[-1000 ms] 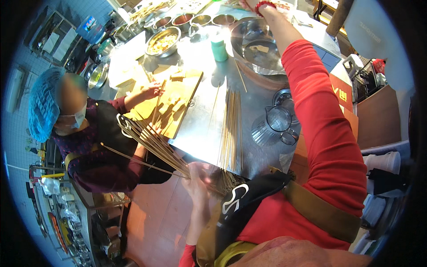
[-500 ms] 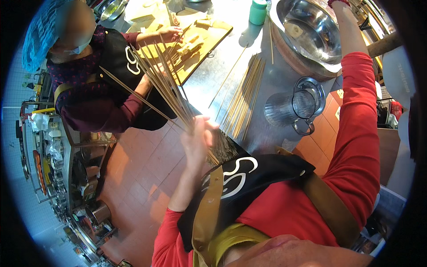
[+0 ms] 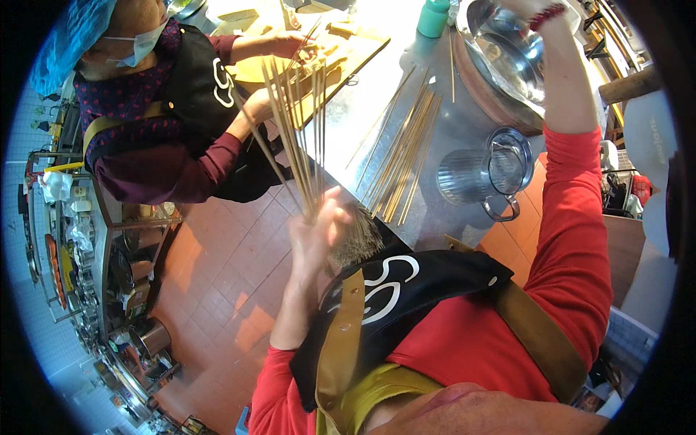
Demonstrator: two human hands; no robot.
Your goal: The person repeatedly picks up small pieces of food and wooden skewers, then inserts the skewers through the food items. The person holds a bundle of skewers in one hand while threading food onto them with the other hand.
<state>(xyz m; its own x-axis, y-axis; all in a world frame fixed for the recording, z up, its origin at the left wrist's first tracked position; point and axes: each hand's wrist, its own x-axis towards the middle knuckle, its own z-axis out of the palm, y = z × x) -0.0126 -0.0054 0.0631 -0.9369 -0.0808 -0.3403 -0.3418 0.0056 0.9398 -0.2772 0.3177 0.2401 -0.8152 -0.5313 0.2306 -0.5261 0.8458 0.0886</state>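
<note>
my left hand (image 3: 319,232) is closed around a fanned bundle of bamboo skewers (image 3: 297,138), held upright over the tiled floor (image 3: 217,275) just off the steel table (image 3: 377,109) edge. my right hand (image 3: 525,7) is up at the rim of the big steel bowl (image 3: 507,54), mostly out of frame, can't tell its grip. loose skewers (image 3: 406,156) lie on the table beside a glass pitcher (image 3: 482,174). co-worker's hands at the wooden board (image 3: 341,54).

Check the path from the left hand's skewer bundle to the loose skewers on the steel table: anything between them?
Nothing visible. The left hand holds the skewer bundle in its grip at the table edge; the loose skewers lie just right of it on bare steel table.
</note>
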